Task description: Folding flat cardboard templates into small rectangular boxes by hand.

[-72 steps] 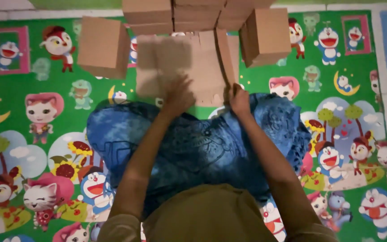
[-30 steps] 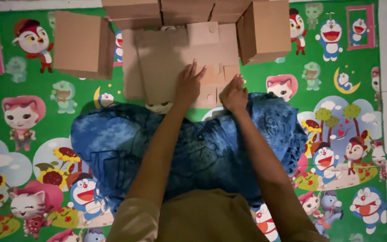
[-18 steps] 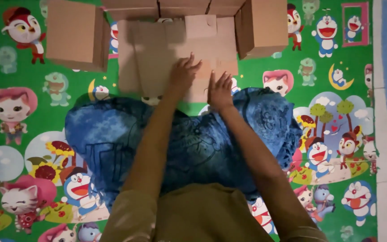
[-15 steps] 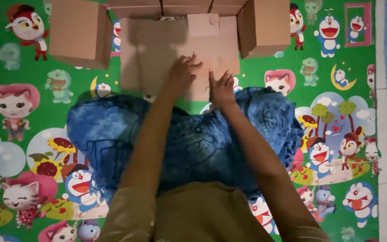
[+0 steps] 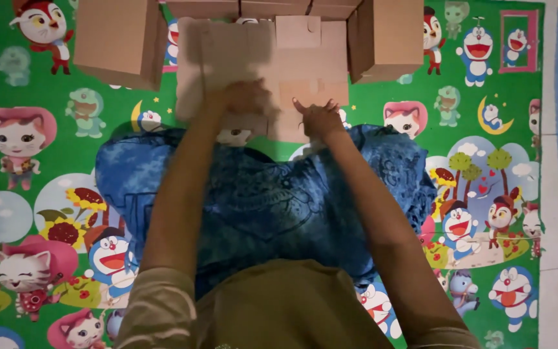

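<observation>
The left hand (image 5: 243,98) lies palm-down on the flat cardboard blank (image 5: 263,64), fingers spread and blurred by motion; whether they curl round an edge cannot be told. The right hand (image 5: 320,118) rests at the blank's near edge, fingers splayed on the surface, pressing rather than closed about it; neither grip encloses the sheet.

The blank lies unfolded on the play mat (image 5: 46,194), directly ahead of the person's knees, with a small tab at its far edge and fold lines visible across it; its near edge meets the blue patterned cloth (image 5: 266,207) over the person's lap.

Handling, as a judgement: the sheet appears light and stiff along its panels but weak at the creases; it should bend readily there and buckle if pressed mid-panel; the surface looks dry and unlikely to slip. The soundest hold is at a panel edge beside a crease, thumb above and fingers below, one hand on each side.

An assembled box (image 5: 121,40) stands to the left of the blank; a second box (image 5: 389,37) stands to the right, close against it; further boxes (image 5: 266,8) line the far edge. The mat is green with printed cartoon figures.
</observation>
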